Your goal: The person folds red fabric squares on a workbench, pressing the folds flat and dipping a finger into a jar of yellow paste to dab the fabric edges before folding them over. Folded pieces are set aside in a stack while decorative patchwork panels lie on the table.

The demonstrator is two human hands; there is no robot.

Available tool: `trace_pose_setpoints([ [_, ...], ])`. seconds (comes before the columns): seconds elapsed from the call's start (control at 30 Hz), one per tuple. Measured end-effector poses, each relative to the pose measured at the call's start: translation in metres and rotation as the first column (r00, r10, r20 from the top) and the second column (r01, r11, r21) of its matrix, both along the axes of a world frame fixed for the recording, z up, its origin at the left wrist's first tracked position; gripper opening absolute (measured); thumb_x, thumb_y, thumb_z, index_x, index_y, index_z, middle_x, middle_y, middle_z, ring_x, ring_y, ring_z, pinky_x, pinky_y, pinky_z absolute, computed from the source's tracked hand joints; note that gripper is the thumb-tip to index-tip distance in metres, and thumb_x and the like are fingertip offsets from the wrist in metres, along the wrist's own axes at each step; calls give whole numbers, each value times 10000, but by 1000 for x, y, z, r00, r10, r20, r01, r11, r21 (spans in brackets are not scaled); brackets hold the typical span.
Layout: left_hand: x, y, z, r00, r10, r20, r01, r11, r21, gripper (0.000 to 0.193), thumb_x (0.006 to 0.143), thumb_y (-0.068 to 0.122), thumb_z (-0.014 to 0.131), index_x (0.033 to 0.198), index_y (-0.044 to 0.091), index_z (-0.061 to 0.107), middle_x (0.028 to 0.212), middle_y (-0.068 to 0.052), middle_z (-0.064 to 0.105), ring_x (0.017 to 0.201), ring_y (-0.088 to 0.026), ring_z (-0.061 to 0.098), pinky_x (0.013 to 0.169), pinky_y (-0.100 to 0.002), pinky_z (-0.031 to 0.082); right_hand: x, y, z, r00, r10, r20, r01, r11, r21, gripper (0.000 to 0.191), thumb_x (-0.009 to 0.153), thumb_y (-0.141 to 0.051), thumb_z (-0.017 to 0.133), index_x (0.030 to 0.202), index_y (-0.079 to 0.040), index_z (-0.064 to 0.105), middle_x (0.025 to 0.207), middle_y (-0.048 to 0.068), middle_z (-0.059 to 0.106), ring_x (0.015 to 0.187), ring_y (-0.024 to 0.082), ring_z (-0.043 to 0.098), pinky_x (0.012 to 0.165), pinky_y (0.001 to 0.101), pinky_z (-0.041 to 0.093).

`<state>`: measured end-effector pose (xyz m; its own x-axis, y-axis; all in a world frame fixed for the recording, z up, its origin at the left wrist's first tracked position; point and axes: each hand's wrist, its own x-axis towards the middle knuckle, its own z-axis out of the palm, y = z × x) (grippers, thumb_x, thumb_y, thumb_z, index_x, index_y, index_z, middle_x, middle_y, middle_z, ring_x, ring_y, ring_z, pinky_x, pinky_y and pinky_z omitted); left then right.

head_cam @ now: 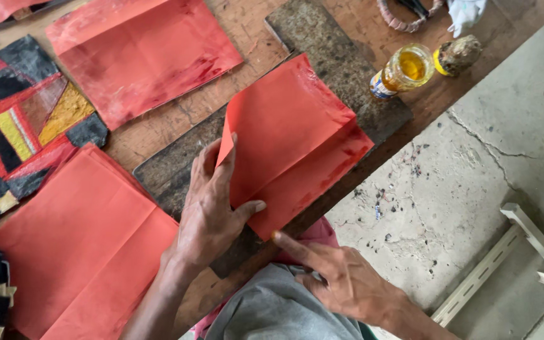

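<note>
Left hand (212, 208) flattens folded red paper (291, 141) — matte, creased — on dark slab (335, 60).

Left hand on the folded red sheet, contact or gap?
Touching. The head view shows the left hand pressed on the folded red sheet, thumb flat on it, fingers along its left edge.

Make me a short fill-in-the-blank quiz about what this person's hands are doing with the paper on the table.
1. The left hand presses flat on a folded sheet of paper whose colour is ____.
2. That sheet lies on a dark, worn ____ on the wooden table.
3. The right hand points its index finger at the sheet's ____ corner.
4. The open jar beyond the sheet holds a ____ liquid.

Missing words: red; board; nearest; yellow
</note>
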<state>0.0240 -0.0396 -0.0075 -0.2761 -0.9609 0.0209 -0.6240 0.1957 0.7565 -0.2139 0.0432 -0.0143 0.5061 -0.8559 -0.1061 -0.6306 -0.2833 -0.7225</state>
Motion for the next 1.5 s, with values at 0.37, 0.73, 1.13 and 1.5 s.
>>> trace_pose_setpoints([
  [0.37, 11, -7, -2, 1000, 13, -25, -13, 1000, 7, 971, 747, 174, 869, 1538, 20, 328, 1474, -297, 385, 1363, -480, 403, 1086, -497, 399, 21, 18, -6, 962, -55, -268, 34, 996, -81, 703, 907, 29, 572, 1552, -177, 388, 1047, 195, 670, 585, 227, 683, 423, 329, 613],
  [0.73, 36, -81, -8, 949, 38, -314, 26, 980, 196, 280, 832, 69, 801, 1099, 69, 715, 864, -25, 621, 738, -90, 568, 628, -295, 481, 5, 0, 32, 976, 210, 55, -207, 977, -57, 472, 898, -196, 767, 1349, -159, 630, 1006, 89, 625, 820, 223, 687, 677, 360, 608],
  [1.13, 25, -141, -1, 956, -144, -254, 251, 851, 461, 186, 845, 186, 783, 989, 71, 805, 710, 20, 675, 596, -45, 563, 506, -266, 447, -124, -150, 94, 827, -279, -488, 84, 919, -385, 604, 676, -353, 874, 1244, -203, 730, 1586, 96, 403, 1410, 332, 289, 1187, 496, 304],
  [1.5, -3, -158, 6, 951, -306, -36, 302, 901, 311, 333, 766, 134, 760, 1097, 104, 788, 951, -33, 811, 862, -120, 735, 764, -306, 587, -125, -197, 75, 836, -136, -531, 33, 979, -199, 475, 755, -307, 874, 1179, -132, 750, 1519, 79, 447, 1417, 315, 303, 1205, 562, 213],
])
